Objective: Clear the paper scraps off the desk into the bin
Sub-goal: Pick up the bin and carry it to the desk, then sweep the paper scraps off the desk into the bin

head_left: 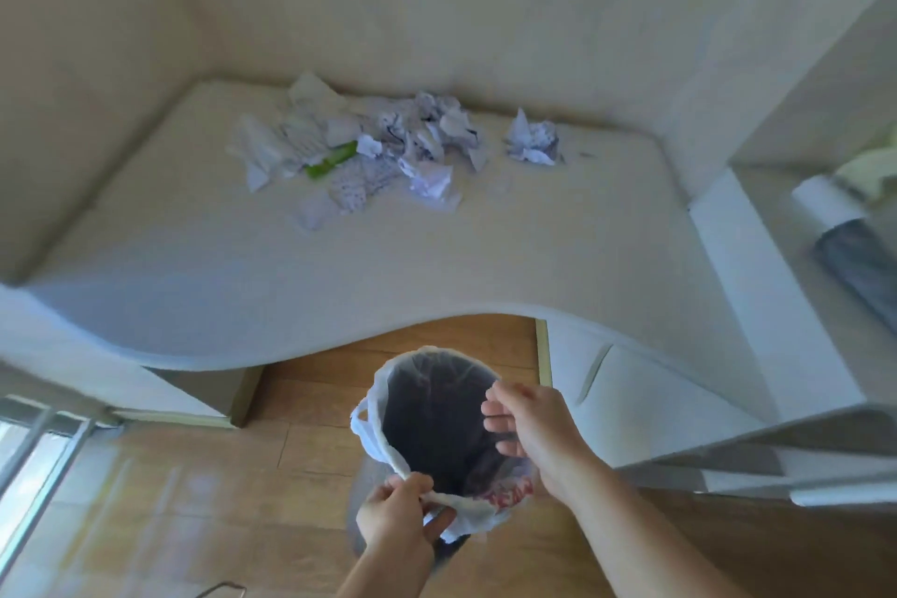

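A heap of crumpled white paper scraps (369, 151) lies at the back of the pale desk (340, 287), with a green wrapper (332, 159) in it. A separate crumpled ball (533, 138) sits to the heap's right. On the wooden floor in front of the desk stands a dark bin (437, 427) lined with a white plastic bag (376, 418). My left hand (400, 517) pinches the bag's near rim. My right hand (531, 427) is at the bin's right rim, its fingers curled over the edge; whether it grips the liner I cannot tell.
The desk's front edge curves inward above the bin. A white side shelf (757, 277) on the right carries a paper roll (825, 204) and a dark cylinder (859, 262). Walls close the desk at the left and back. A window frame (43, 456) shows lower left.
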